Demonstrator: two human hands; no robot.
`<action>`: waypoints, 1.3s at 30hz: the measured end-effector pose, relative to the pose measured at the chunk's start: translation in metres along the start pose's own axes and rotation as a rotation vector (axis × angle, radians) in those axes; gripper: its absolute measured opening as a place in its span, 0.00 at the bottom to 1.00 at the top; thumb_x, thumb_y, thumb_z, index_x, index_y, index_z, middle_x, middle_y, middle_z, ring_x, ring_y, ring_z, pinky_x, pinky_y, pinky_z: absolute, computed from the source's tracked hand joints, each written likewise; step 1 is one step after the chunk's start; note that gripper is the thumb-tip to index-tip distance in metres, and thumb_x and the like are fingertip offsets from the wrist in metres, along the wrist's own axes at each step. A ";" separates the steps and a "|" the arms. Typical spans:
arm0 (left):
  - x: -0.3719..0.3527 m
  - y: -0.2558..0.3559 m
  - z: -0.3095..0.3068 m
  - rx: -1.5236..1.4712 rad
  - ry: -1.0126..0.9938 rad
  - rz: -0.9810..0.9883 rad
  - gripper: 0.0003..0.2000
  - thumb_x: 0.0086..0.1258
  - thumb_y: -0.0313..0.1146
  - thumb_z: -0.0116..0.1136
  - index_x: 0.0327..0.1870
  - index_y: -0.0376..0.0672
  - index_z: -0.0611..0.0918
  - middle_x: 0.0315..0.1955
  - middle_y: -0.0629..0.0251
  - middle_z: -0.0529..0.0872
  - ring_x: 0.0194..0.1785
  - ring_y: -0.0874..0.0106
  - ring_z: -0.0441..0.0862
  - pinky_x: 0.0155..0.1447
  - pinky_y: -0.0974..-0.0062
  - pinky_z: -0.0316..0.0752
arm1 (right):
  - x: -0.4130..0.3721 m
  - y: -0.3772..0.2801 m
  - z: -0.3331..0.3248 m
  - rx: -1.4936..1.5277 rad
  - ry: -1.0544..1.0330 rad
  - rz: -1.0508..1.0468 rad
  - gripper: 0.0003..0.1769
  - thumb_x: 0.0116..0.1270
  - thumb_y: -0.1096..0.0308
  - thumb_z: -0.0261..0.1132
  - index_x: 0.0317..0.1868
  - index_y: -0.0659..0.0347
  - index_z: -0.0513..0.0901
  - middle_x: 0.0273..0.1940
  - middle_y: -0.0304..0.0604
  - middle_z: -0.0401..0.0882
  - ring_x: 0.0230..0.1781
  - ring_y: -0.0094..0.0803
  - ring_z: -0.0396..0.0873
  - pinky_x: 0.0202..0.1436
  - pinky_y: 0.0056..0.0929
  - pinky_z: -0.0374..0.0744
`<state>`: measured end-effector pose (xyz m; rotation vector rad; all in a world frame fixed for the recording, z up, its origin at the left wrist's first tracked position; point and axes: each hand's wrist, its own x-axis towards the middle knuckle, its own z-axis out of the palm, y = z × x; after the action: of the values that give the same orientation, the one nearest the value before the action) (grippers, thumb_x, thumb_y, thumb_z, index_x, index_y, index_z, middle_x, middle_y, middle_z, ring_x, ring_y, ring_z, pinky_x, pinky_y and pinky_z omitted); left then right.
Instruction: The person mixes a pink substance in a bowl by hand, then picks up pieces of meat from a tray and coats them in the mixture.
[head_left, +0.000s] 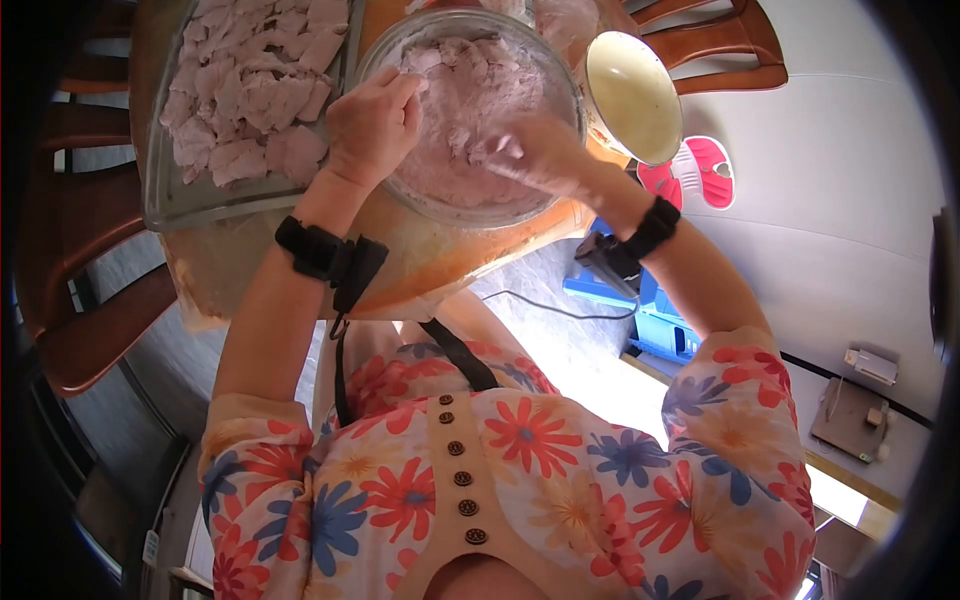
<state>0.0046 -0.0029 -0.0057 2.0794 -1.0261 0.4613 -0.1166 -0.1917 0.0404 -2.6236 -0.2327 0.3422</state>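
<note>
A big round basin [572, 92] holds pale pink, floury-looking pieces [465, 75]. My left hand [375, 120] is over the basin's left rim, its fingers curled closed with the tips on the inner side; what they hold is hidden. Inside the basin on the right, my right hand [540, 155] is low over the powdery pink contents, and motion smears its fingers. To the left of the basin, a glass-like rectangular tray [200, 213] carries a heap of flat, coated pink pieces [245, 95], several overlapping one another.
A cream enamel-like bowl [632, 95] stands tilted beside the basin. Everything rests on a covered table [420, 265]. Wooden chairs [95, 330] line its left side, with another chair [720, 45] at upper right. Pink slippers [710, 172] and a blue crate [665, 330] are on the right.
</note>
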 end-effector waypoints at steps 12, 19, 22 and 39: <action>0.000 -0.001 0.001 -0.017 0.003 0.007 0.05 0.57 0.30 0.57 0.34 0.50 0.81 0.29 0.71 0.80 0.30 0.65 0.80 0.31 0.70 0.75 | 0.014 0.027 0.003 0.079 0.029 0.167 0.13 0.54 0.62 0.66 0.39 0.57 0.79 0.34 0.49 0.79 0.37 0.48 0.78 0.41 0.41 0.74; -0.001 -0.002 0.001 -0.022 0.015 0.001 0.06 0.57 0.29 0.57 0.34 0.50 0.81 0.28 0.71 0.79 0.30 0.65 0.80 0.31 0.71 0.75 | 0.015 -0.003 -0.005 -0.093 0.009 0.102 0.08 0.56 0.65 0.64 0.36 0.57 0.78 0.33 0.49 0.79 0.37 0.45 0.78 0.39 0.39 0.74; 0.000 -0.001 0.001 -0.018 0.010 -0.003 0.06 0.57 0.29 0.57 0.34 0.50 0.81 0.28 0.71 0.79 0.30 0.66 0.80 0.31 0.71 0.75 | -0.006 0.003 -0.010 -0.193 0.021 0.009 0.09 0.57 0.64 0.64 0.34 0.58 0.77 0.31 0.48 0.78 0.35 0.45 0.77 0.37 0.40 0.73; 0.001 0.001 -0.001 0.007 -0.003 0.003 0.06 0.57 0.29 0.57 0.34 0.51 0.81 0.27 0.71 0.79 0.28 0.65 0.80 0.29 0.70 0.75 | 0.026 0.001 0.048 -0.164 0.119 0.293 0.14 0.68 0.63 0.47 0.43 0.62 0.76 0.30 0.58 0.76 0.33 0.53 0.77 0.37 0.46 0.74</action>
<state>0.0048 -0.0031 -0.0041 2.0856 -1.0304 0.4637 -0.1051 -0.1658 -0.0067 -2.8324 0.1735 0.2715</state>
